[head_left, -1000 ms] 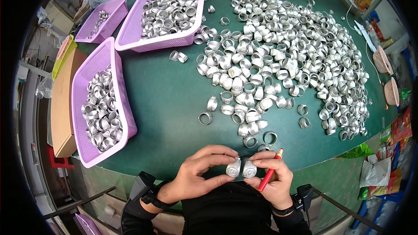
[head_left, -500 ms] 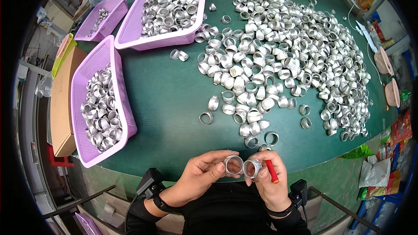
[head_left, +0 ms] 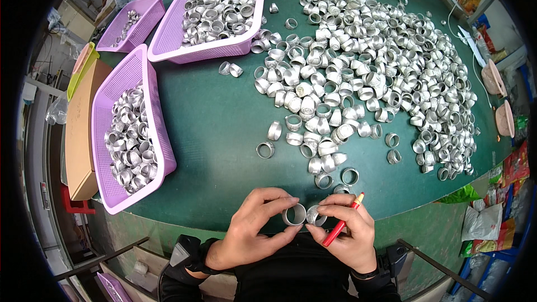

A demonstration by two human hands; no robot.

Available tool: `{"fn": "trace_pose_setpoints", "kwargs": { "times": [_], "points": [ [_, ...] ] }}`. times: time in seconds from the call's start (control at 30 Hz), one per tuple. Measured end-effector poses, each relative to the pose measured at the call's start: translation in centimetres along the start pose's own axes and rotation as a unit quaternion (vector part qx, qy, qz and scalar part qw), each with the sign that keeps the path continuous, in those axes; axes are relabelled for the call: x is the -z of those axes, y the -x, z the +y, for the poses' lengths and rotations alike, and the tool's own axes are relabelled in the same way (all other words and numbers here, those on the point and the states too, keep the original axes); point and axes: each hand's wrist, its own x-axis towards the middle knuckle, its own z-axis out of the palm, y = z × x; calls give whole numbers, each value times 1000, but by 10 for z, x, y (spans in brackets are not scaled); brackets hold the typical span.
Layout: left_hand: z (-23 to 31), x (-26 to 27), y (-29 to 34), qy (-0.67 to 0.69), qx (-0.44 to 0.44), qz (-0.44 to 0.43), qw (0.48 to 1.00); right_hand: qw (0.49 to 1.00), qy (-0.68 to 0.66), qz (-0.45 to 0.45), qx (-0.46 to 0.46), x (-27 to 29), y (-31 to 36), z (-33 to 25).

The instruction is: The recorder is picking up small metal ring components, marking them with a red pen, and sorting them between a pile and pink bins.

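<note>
Head view. The left hand (head_left: 251, 232) pinches the left ring (head_left: 302, 216) between thumb and fingers: the fingertips meet its upper edge, the thumb tip its lower edge, and its opening faces the viewer. The right hand (head_left: 352, 232) pinches the right ring (head_left: 320, 219) likewise, its thumb below and fingers above; the two rings stand side by side in the space between the hands. A red pencil (head_left: 334, 232) runs obliquely across the right fingers, its pale tip directed away from the body. Just beyond the right fingertips, loose rings (head_left: 351, 177) lie on the green surface (head_left: 212, 128); farther out spreads a large ring pile (head_left: 386, 72). Well to the left of the left fingers stands a purple basket (head_left: 166, 156) containing more rings.
</note>
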Motion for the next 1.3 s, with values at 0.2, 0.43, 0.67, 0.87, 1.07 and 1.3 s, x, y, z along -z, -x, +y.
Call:
{"fn": "trace_pose_setpoints", "kwargs": {
  "times": [0.2,0.43,0.67,0.87,1.07,1.3],
  "points": [
    [-6,-1,1,-18,-31,-11,999,1000,14,0,-8,0,1,-3],
    [-8,3,1,480,295,-85,822,1000,13,19,-6,-2,3,-4],
    [-4,-4,-5,521,378,-181,743,997,71,1,33,-5,0,-2],
    [-11,4,-6,581,362,-149,713,980,-80,163,-78,16,11,18],
    [-22,23,-17,166,231,-45,958,975,190,111,-40,23,-5,38],
    [-42,15,-50,-309,95,66,944,984,79,100,-123,26,-9,40]
  ]
}}
